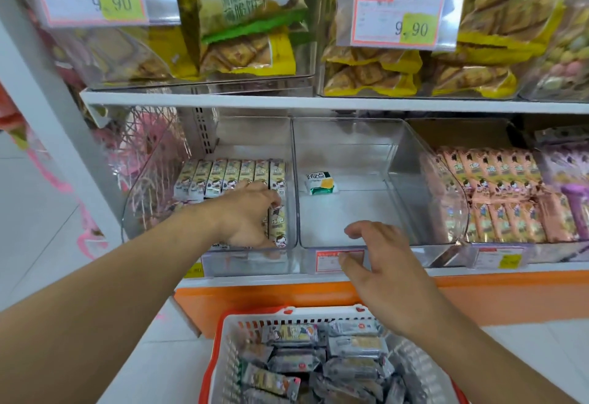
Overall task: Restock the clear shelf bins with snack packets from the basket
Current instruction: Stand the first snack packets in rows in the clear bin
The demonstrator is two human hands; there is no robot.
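Left hand (247, 212) is down inside the left clear bin (159, 187), fingers curled onto the row of upright cream snack packets (232, 174) — I read that grip as pressing or pinching a packet at the front of the stack, though exactly which one it has I can't tell. Right hand (379, 257) hovers over the front lip of the middle clear bin (398, 155), fingers spread and relaxed, holding nothing. That middle bin is nearly bare: one small green-and-white packet (319, 183) lies near its back left corner, and that's it. The bin on the right (459, 199) is packed with pink packets (497, 187). Below, the red-and-white basket (223, 352) sits on the floor, heaped with grey-wrapped snack packets (353, 346). So I'd say we're in the tidying part of filling the left bin, squaring packets into line. Next move, as I judge it: the free right hand drops to the basket, takes a packet off the top of the pile, and brings it up without knocking the bin lip or toppling the standing rows.
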